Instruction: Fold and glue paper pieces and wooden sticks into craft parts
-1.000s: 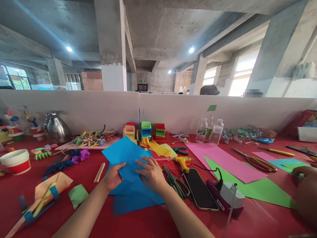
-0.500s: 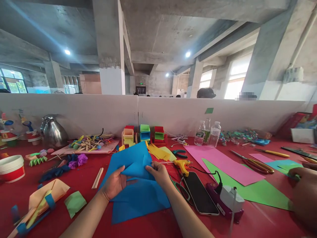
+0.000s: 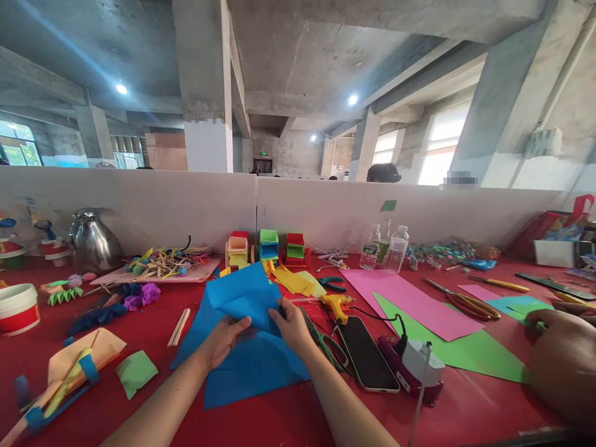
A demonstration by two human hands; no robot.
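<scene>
A blue sheet of paper is held up between my two hands, with a fold or flap across its middle. My left hand grips its lower left edge, thumb lying over the front. At the right edge, my right hand pinches the sheet between thumb and fingers. Beneath them, more blue paper lies on the red table, partly covered by my forearms. Close to my right hand are green-handled scissors and a yellow glue gun.
A phone and a purple power strip lie right of my arm. Pink and green paper spread beyond, near another person's hand. Small paper boxes stand behind; wooden sticks lie left.
My left hand has shifted right along the blue sheet, its thumb now pressed over the paper. My right hand still pinches the right edge. The whole view has moved slightly.
</scene>
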